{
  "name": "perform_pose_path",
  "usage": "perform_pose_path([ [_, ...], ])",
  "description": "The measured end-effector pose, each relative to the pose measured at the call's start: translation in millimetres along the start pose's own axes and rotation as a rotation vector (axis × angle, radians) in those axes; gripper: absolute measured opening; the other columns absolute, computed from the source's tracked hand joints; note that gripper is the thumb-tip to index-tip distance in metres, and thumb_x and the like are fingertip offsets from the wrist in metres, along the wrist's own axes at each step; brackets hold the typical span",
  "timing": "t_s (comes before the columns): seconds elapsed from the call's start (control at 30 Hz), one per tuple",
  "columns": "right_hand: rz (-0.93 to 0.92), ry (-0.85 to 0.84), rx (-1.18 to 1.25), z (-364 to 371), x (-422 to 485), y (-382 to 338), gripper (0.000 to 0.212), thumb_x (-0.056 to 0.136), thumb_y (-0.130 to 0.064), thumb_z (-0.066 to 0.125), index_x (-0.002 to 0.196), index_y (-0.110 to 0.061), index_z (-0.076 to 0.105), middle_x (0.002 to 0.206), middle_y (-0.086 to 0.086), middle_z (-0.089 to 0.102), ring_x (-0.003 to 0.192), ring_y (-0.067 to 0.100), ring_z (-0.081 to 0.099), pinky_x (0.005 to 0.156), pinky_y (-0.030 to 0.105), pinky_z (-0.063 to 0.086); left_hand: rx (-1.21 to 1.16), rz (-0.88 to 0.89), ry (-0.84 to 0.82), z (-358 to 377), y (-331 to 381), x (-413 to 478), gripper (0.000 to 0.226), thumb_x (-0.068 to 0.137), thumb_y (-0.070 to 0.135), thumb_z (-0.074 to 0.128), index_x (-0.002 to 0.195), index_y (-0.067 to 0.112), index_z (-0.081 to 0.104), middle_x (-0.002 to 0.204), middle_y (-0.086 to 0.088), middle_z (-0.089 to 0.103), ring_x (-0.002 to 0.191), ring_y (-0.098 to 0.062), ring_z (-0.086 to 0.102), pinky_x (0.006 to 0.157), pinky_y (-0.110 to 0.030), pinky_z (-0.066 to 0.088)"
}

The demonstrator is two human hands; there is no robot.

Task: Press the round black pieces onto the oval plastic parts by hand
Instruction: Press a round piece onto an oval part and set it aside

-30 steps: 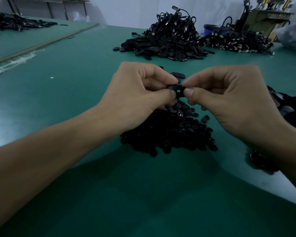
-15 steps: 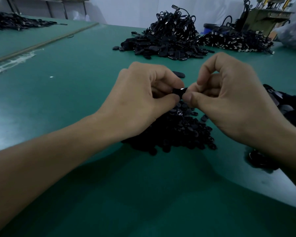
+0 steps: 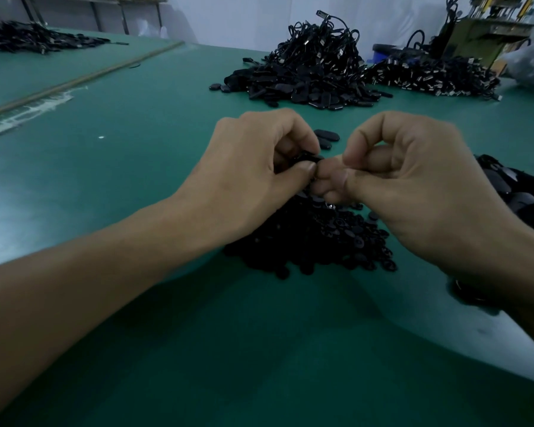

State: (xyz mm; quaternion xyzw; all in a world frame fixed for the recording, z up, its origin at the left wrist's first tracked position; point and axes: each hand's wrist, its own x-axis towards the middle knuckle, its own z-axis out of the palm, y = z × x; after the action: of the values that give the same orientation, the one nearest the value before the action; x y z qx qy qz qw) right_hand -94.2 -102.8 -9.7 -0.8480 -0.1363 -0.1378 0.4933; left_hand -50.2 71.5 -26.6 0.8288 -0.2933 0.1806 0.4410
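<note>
Your left hand point(image 3: 253, 167) is clenched, thumb and curled fingers pinching a small glossy black part point(image 3: 307, 157). Only a sliver of it shows between the fingertips, so its shape, round or oval, cannot be told. Your right hand point(image 3: 413, 180) is also clenched, thumb and forefinger meeting the left thumb tip at that same part; whether the right grip holds a separate piece cannot be told. Both hands are raised above the tabletop point(image 3: 136, 167), directly over a heap of small round black pieces point(image 3: 315, 241), matte, flat and loosely spread.

To the left the green tabletop lies bare out to a seam strip point(image 3: 74, 83), which runs diagonally away from you. A dark pile point(image 3: 28, 41) sits well beyond that strip. The near edge region below your forearms is open surface.

Just behind your fingertips lie two loose oval plastic parts point(image 3: 326, 138), flat and dark. Farther back stands a tall mound of oval parts and looped cords point(image 3: 305, 72), and beside it on the right a lower pile with metal ends point(image 3: 429, 77). At the right edge, near your right wrist, another heap of larger dark oval pieces point(image 3: 512, 186) crowds that side.
</note>
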Motion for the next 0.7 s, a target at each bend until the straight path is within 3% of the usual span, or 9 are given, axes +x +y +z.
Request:
perform_pose_path([
  [0.13, -0.081, 0.062, -0.135, -2.3, 0.8, 4.2, 0.02, 0.089, -0.012, 0.075, 0.09, -0.028, 0.062, 0.076, -0.009, 0.075, 0.073, 0.005, 0.072, 0.064, 0.017, 0.055, -0.032, -0.021, -0.013, -0.2, 0.1, 1.5, 0.017, 0.086, 0.014, 0.074, 0.087, 0.028, 0.066, 0.074, 0.01, 0.071, 0.064, -0.005, 0.064, 0.063, -0.017, 0.052],
  [0.27, -0.118, 0.074, -0.235, -6.6, 3.5, 9.1, 0.019, 0.087, -0.022, 0.076, 0.095, -0.038, 0.069, 0.084, -0.016, 0.073, 0.082, -0.003, 0.069, 0.074, 0.018, 0.054, -0.214, -0.088, -0.076, 0.5, 2.5, 2.5, 0.016, 0.087, 0.008, 0.074, 0.088, 0.023, 0.067, 0.078, 0.009, 0.075, 0.07, -0.004, 0.069, 0.071, -0.019, 0.054],
  [0.47, -0.062, 0.005, -0.034, -9.2, 5.6, 12.8, 0.01, 0.087, -0.017, 0.075, 0.09, -0.027, 0.073, 0.076, -0.01, 0.075, 0.066, 0.001, 0.07, 0.062, 0.009, 0.05, -0.377, -0.173, -0.1, -0.3, 4.0, 2.8, 0.015, 0.088, 0.002, 0.073, 0.091, 0.016, 0.068, 0.069, 0.003, 0.073, 0.06, -0.003, 0.064, 0.062, -0.017, 0.053],
  [0.7, -0.035, 0.028, -0.053, -11.4, 6.1, 12.2, 0.006, 0.084, -0.02, 0.077, 0.084, -0.023, 0.072, 0.072, -0.008, 0.074, 0.06, 0.0, 0.065, 0.058, 0.011, 0.049, -0.449, -0.229, -0.068, 0.5, 4.9, 2.3, 0.015, 0.084, 0.002, 0.077, 0.089, 0.014, 0.07, 0.07, -0.003, 0.075, 0.066, -0.014, 0.072, 0.068, -0.024, 0.061],
])
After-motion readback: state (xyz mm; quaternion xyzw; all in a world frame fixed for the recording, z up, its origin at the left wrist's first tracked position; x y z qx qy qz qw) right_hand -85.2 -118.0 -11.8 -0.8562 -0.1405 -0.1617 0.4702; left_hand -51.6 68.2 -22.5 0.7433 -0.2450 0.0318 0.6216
